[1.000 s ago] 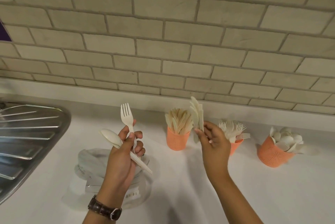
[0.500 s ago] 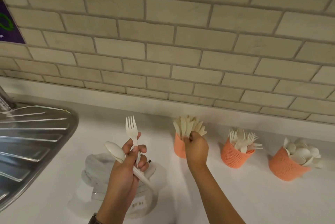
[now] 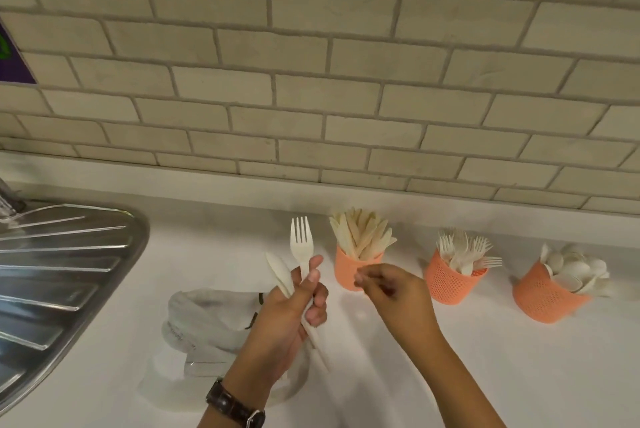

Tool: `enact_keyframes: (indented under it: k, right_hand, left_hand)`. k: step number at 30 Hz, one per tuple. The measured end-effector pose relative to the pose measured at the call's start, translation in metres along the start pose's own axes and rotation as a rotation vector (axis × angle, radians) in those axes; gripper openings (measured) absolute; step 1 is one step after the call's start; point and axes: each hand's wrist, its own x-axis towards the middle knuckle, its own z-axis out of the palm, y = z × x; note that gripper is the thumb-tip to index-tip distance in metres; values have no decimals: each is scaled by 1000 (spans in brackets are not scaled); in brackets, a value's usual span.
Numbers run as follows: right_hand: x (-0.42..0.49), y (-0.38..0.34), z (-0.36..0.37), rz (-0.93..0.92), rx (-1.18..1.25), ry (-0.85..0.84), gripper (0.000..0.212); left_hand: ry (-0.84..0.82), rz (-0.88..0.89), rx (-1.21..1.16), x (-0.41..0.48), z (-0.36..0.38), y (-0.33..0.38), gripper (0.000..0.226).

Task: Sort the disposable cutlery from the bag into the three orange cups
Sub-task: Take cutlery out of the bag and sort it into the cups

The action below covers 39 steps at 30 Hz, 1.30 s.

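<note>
The left cup [image 3: 349, 273], middle cup [image 3: 446, 285] and right cup [image 3: 543, 301] are orange, the latter two finely mesh-patterned. The fork [image 3: 301, 244] is cream-white and the knives [image 3: 362, 237] yellower. The counter [image 3: 485, 358] is white. The wall tiles [image 3: 311, 81] are beige in a brick pattern with grey grout. The watch strap [image 3: 225, 401] is dark brown.

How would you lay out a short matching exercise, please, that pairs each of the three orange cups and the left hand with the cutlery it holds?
Column one:
1. left cup
2. middle cup
3. right cup
4. left hand

Column two:
A. spoons
B. single fork and single spoon
C. knives
D. forks

Pairs: 1-C, 2-D, 3-A, 4-B.
</note>
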Motion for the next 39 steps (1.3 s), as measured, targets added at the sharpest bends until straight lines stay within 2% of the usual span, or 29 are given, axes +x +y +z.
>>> enact_keyframes:
  k: [2,4,7,9,12,16,20,23,29,33,36,39]
  right_hand:
    - [-18,-6,-14,42,163,-32,18]
    - [-30,-8,-28,109,279,-16,13]
    - [-44,-5,-48,197,409,-22,8]
    - [-51,1,-62,254,500,-7,8]
    - [-59,16,-85,342,562,-1,5]
    - [-66,45,-117,426,615,29,14]
    - [-69,76,-159,474,713,-9,15]
    - [-69,99,-193,466,793,-24,16]
    - [-66,140,-240,461,719,109,13]
    - [-59,158,-269,477,772,225,15]
    - [-50,166,-295,412,769,293,14]
    - [-35,166,-318,289,664,365,6]
  left_hand:
    - [-81,-33,28,1,8,-5,36]
    - [-174,-92,82,2,18,-13,28]
    - [-333,-209,203,1,39,-30,31]
    - [-410,-305,164,0,54,-41,36]
    - [-498,-404,53,1,78,-54,31]
    - [-533,-368,190,-2,114,-75,33]
    - [-561,-304,355,0,149,-102,24]
    - [-445,-242,355,-2,188,-124,23]
    - [-206,-155,343,-4,256,-164,26]
    - [-6,-71,340,-6,274,-178,25]
    - [119,-5,323,-6,274,-175,22]
    - [206,48,313,-4,269,-169,21]
